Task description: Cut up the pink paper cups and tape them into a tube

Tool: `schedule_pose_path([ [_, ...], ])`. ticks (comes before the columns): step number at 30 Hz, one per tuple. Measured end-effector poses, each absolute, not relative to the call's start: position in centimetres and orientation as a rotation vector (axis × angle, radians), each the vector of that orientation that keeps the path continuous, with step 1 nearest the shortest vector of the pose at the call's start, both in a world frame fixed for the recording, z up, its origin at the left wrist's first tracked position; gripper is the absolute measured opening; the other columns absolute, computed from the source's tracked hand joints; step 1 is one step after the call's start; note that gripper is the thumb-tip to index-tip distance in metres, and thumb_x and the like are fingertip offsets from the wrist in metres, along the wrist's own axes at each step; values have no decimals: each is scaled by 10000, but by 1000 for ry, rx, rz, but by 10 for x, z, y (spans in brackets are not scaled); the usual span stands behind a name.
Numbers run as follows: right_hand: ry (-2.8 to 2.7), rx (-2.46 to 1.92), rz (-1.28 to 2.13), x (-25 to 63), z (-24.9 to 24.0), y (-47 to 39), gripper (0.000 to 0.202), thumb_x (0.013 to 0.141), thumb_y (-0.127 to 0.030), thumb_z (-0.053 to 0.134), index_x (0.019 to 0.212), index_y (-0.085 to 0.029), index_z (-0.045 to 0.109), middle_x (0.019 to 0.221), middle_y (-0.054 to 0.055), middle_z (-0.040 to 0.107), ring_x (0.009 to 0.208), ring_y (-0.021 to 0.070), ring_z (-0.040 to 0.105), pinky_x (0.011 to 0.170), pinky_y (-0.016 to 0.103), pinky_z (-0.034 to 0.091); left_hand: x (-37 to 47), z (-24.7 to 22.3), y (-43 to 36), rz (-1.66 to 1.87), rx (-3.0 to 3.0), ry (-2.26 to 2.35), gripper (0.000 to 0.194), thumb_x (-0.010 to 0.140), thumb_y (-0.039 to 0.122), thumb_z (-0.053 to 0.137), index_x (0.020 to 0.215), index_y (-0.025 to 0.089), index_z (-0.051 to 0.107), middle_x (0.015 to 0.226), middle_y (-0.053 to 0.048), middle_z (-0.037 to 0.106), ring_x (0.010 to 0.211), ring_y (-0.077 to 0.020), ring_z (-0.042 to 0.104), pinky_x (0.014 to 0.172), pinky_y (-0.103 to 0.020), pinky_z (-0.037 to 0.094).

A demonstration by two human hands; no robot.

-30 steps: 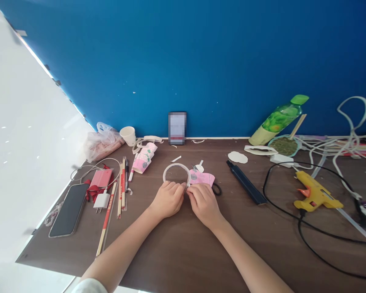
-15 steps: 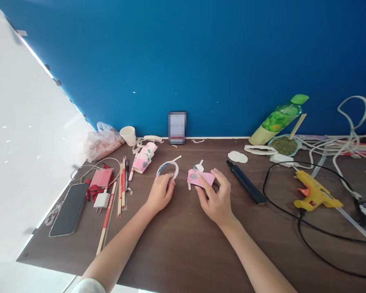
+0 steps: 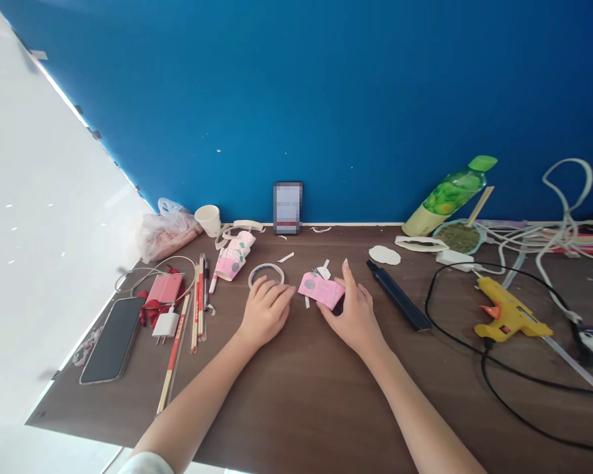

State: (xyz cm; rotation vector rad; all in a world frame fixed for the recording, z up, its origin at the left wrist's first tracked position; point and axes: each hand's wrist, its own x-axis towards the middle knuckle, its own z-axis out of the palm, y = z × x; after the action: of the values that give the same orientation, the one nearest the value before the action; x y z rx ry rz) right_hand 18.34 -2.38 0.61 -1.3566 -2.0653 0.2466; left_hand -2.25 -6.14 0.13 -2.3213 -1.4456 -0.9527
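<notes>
A pink patterned paper piece (image 3: 321, 289), looking like a cut part of a paper cup, is at the middle of the table. My right hand (image 3: 353, 316) grips its right end low down, the thumb at the near edge and the index finger raised off it. Scissors tips (image 3: 315, 270) and a small white paper scrap (image 3: 323, 270) show behind the piece; a dark part shows by my palm. My left hand (image 3: 267, 309) rests with fingers stretched toward the pink piece, in front of a tape roll (image 3: 267, 267) lying flat. A white strip (image 3: 286, 257) lies behind it.
A pink cut cup (image 3: 234, 257), white cup (image 3: 208, 220), chopsticks (image 3: 197, 303) and black phone (image 3: 112, 339) are on the left. A screen (image 3: 287, 207) leans on the blue wall. Rightward are a black bar (image 3: 399, 296), yellow glue gun (image 3: 511, 309), tangled cables and a green bottle (image 3: 449, 194).
My left hand has let go of the tape roll, which now lies flat, and moved toward the pink piece. The white strip is apart from the roll. My right index finger has lifted.
</notes>
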Motion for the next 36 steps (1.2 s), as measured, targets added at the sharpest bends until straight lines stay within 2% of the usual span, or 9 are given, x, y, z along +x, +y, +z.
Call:
schedule_pose_path([
  [4,-2056,-1230,234,170,13,-36,876,755,-354,620,1442,-174,108,1071,124,653,974,291,601,921,501,390,-12,1,-65,-947,-2423,-1284,308,873,99,445,1132,223,556,1102,-54,655,1090,-202,563,1002,-425,379],
  [9,-2048,-1063,211,165,16,-45,767,755,-399,646,1383,-198,255,1204,143,588,1089,302,561,935,497,396,-12,0,-63,-1202,-2476,-1261,187,875,119,477,1001,185,599,910,-47,703,871,-161,635,811,-327,484],
  [12,-2037,-888,156,167,16,-43,605,787,-256,642,1315,-249,348,1058,72,673,1045,257,601,988,502,364,-13,2,-62,-1400,-2452,-1325,160,875,122,476,931,185,613,869,-45,712,790,-146,646,776,-316,496],
  [15,-1998,-767,131,169,15,-41,579,814,-108,595,1311,-284,353,853,-6,720,884,197,667,988,479,377,-10,5,-63,-1519,-2487,-1361,138,866,153,499,931,185,617,845,-49,714,768,-149,654,780,-325,503],
  [19,-2023,-713,111,168,13,-43,563,817,-65,579,1300,-280,385,846,-4,724,807,176,680,963,465,397,-7,6,-65,-1560,-2552,-1311,157,838,204,567,988,183,610,923,-66,712,830,-159,658,844,-348,496],
  [22,-2020,-717,133,167,17,-46,454,802,-78,592,1205,-264,495,914,27,706,890,193,661,972,472,392,-9,3,-66,-1557,-2540,-1263,128,859,165,541,960,189,616,905,-45,721,816,-138,665,897,-349,479],
  [27,-1795,-846,586,165,29,-50,58,814,-212,592,828,-237,642,1054,78,624,1131,251,537,951,446,433,-12,2,-66,-1572,-2497,-1284,126,873,158,521,943,191,621,900,-35,730,769,-118,676,892,-328,485],
  [31,-1734,-851,1067,164,32,-49,111,828,-289,583,749,-224,625,960,66,650,1027,231,590,930,422,447,-10,5,-66,-1543,-2490,-1239,124,875,156,520,923,188,629,879,-30,732,761,-111,676,870,-304,485],
  [36,-1735,-867,1192,164,32,-49,129,827,-301,580,744,-210,618,941,63,641,938,209,609,892,383,457,-10,5,-67,-1515,-2498,-1199,122,866,133,533,924,185,627,847,-14,732,792,-107,677,854,-282,477],
])
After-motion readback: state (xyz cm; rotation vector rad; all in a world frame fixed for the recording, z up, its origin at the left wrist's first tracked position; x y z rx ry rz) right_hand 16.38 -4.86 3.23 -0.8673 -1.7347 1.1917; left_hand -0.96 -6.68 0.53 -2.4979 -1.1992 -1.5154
